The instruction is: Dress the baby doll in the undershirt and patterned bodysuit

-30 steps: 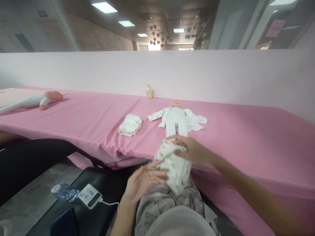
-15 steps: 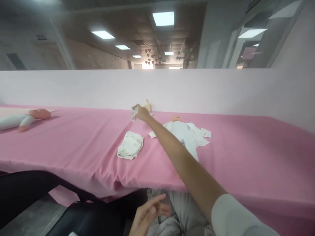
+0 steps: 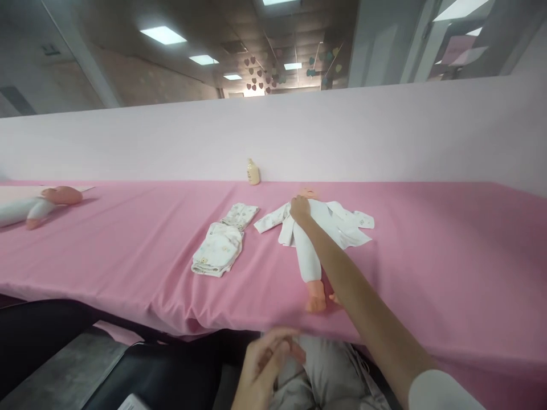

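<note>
A baby doll (image 3: 308, 250) in a white suit lies on its back on the pink table (image 3: 128, 239), head toward the wall, bare feet near the front edge. An open patterned jacket (image 3: 350, 225) is spread under it. My right hand (image 3: 300, 209) rests on the doll's chest, fingers curled; what they grip is hidden. My left hand (image 3: 267, 364) hovers over my lap below the table edge, fingers loosely apart and holding nothing. Left of the doll lies a folded patterned garment (image 3: 216, 253), with a second patterned piece (image 3: 240, 215) touching its far end.
A small cream bottle (image 3: 253, 172) stands against the pale partition wall (image 3: 384, 131) behind the doll. Another doll (image 3: 43, 202) lies at the table's far left. A black seat (image 3: 162, 376) is below the table on my left.
Both hands held a patterned garment at my lap. My right hand carried it to the far side, left it by the folded pile, then moved onto the doll's chest. My left hand stayed low.
</note>
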Available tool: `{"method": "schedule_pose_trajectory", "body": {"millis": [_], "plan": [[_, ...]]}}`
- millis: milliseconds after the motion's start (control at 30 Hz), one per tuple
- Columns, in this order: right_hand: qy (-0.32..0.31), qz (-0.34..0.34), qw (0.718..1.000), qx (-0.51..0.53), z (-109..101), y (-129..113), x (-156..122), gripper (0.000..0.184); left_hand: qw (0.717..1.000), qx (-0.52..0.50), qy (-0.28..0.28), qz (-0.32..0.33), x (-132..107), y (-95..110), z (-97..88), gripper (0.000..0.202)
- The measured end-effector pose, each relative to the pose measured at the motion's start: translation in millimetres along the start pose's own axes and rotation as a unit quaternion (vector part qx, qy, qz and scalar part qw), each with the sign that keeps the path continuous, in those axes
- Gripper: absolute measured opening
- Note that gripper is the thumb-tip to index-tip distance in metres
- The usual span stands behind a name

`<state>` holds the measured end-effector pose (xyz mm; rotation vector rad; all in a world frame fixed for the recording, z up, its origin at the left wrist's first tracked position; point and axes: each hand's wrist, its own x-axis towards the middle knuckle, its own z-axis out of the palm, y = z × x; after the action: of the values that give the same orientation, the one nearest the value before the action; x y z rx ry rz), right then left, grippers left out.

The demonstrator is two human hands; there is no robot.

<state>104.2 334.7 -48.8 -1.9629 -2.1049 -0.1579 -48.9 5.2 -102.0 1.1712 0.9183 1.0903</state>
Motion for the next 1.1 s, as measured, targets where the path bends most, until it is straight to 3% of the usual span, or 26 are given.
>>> {"method": "schedule_pose_trajectory", "body": {"millis": [67, 167, 233, 400, 533, 633, 733, 867, 1000, 1100], "plan": [[0.071, 0.027, 0.997, 0.030, 9, 15, -3, 0.037, 0.998, 0.051, 0.025, 0.028, 27, 14, -1.3, 0.031], [0.149, 0.107, 0.976, 0.113, 22, 21, -6, 0.034, 0.985, 0.117, 0.076, 0.101, 87, 28, -1.1, 0.027], [0.155, 0.133, 0.969, 0.140, 27, 22, -6, 0.032, 0.974, 0.160, 0.086, 0.135, 136, 26, 1.4, 0.028], [0.167, 0.108, 0.967, 0.160, 34, 27, -8, 0.030, 0.921, 0.328, 0.164, 0.130, 258, -4, 13.4, 0.046], [0.155, 0.058, 0.971, 0.172, 35, 31, -12, 0.031, 0.865, 0.417, 0.241, 0.138, 321, -11, 23.2, 0.052], [0.134, 0.028, 0.978, 0.155, 36, 30, -14, 0.030, 0.795, 0.499, 0.331, 0.098, 344, -4, 17.8, 0.049], [0.118, -0.004, 0.986, 0.118, 37, 25, -18, 0.032, 0.753, 0.562, 0.343, 0.004, 353, 2, -0.4, 0.050], [0.094, -0.052, 0.992, 0.067, 40, 18, -25, 0.034, 0.738, 0.593, 0.313, -0.071, 354, 1, -21.5, 0.052], [0.055, -0.055, 0.997, 0.016, 38, 13, -26, 0.039, 0.725, 0.615, 0.303, -0.067, 348, -6, -30.6, 0.059], [-0.015, -0.042, 0.998, -0.035, 33, 9, -24, 0.043, 0.732, 0.610, 0.301, -0.043, 338, -13, -37.7, 0.066]]}}
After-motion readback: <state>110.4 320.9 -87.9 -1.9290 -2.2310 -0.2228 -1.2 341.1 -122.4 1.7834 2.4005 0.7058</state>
